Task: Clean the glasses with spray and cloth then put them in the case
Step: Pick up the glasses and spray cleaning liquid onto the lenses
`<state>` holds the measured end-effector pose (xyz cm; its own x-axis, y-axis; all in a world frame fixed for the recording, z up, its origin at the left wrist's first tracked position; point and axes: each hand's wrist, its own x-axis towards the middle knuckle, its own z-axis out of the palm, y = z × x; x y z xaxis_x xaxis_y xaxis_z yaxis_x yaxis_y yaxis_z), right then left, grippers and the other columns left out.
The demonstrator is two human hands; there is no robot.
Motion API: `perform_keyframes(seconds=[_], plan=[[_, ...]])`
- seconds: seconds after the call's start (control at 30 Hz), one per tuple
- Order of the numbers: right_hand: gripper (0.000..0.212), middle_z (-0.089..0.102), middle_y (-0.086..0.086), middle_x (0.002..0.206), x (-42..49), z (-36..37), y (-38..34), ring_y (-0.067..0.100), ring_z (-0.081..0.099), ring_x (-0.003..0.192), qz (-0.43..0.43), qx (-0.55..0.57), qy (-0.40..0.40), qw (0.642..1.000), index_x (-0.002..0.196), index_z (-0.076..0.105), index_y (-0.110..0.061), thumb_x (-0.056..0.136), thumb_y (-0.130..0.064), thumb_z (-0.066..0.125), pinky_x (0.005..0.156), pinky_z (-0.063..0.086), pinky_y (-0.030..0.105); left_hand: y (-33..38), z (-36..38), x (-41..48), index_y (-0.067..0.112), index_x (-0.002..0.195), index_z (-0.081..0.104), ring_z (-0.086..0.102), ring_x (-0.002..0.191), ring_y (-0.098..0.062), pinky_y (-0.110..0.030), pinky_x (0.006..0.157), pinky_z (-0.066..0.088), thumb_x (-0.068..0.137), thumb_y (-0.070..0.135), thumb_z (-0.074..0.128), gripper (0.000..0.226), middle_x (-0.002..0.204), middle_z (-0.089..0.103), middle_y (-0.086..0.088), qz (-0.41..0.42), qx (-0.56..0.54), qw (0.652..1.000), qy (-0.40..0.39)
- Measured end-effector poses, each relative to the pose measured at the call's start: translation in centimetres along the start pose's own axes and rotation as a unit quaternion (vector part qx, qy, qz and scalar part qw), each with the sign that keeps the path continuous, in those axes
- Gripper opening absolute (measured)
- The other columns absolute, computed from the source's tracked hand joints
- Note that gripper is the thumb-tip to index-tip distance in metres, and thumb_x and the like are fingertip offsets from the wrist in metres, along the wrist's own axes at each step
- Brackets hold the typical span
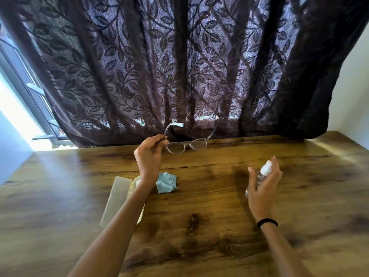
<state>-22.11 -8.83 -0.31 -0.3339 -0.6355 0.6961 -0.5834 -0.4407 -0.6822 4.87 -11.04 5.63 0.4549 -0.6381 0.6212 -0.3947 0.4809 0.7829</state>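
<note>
My left hand point(150, 151) pinches the hinge corner of clear-framed glasses point(186, 145) and holds them up above the wooden table point(209, 216), arms unfolded and pointing away from me. My right hand point(263, 182) grips a small clear spray bottle point(263, 173) with a white nozzle, lifted off the table to the right of the glasses, the nozzle turned toward them. A light blue cloth point(166, 183) lies crumpled on the table below my left wrist. The cream glasses case point(116, 198) lies open to its left, partly hidden by my left forearm.
A dark leaf-patterned curtain point(179, 66) hangs right behind the table's far edge. A bright window point(18, 96) is at the left and a white wall point(353, 92) at the right. A black band sits on my right wrist point(267, 222).
</note>
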Motion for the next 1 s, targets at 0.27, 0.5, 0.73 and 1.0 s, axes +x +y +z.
perform_keyframes(seconds=[0.27, 0.5, 0.73, 1.0], plan=[[0.057, 0.036, 0.012, 0.127, 0.6, -0.5, -1.8, 0.031, 0.045, 0.111, -0.012, 0.011, 0.061, 0.998, 0.135, 0.029, -0.013, 0.088, -0.03, 0.057, 0.093, 0.045, 0.041, 0.1, -0.3, -0.1, 0.014, 0.094, 0.069, 0.066, 0.076, -0.005, -0.024, 0.076, 0.056, 0.075, 0.003, 0.072, 0.022, 0.084, 0.069, 0.003, 0.001, -0.01, 1.0, 0.0], [0.024, 0.053, 0.0, 0.1, 5.0, 0.0, -6.8, 0.009, 0.051, 0.092, -0.1, 0.086, 0.056, 0.99, 0.116, 0.054, -0.008, 0.095, -0.018, 0.048, 0.084, 0.043, 0.021, 0.0, -0.4, -0.1, 0.016, 0.095, 0.069, 0.068, 0.077, -0.01, -0.033, 0.076, 0.057, 0.075, 0.003, 0.072, 0.024, 0.083, 0.069, 0.006, -0.011, -0.021, 1.0, 0.0], [0.014, 0.062, 0.006, 0.073, 7.1, 2.2, -8.9, 0.004, 0.058, 0.056, 0.192, 0.265, -0.131, 0.936, 0.099, 0.065, -0.004, 0.09, -0.01, 0.056, 0.056, 0.052, 0.016, 0.2, -0.7, 0.1, 0.01, 0.094, 0.069, 0.068, 0.077, -0.009, -0.028, 0.077, 0.057, 0.075, -0.003, 0.07, 0.023, 0.084, 0.07, -0.001, -0.013, -0.033, 0.999, -0.032], [0.034, 0.064, 0.01, 0.069, 7.3, 3.5, -7.9, 0.011, 0.059, 0.056, 0.362, 0.261, -0.269, 0.854, 0.094, 0.067, 0.0, 0.093, -0.03, 0.051, 0.053, 0.052, 0.016, 0.3, -1.0, 0.0, 0.01, 0.096, 0.068, 0.068, 0.078, -0.006, -0.023, 0.075, 0.056, 0.076, -0.005, 0.068, 0.025, 0.085, 0.07, -0.002, 0.007, -0.039, 0.997, -0.063]])
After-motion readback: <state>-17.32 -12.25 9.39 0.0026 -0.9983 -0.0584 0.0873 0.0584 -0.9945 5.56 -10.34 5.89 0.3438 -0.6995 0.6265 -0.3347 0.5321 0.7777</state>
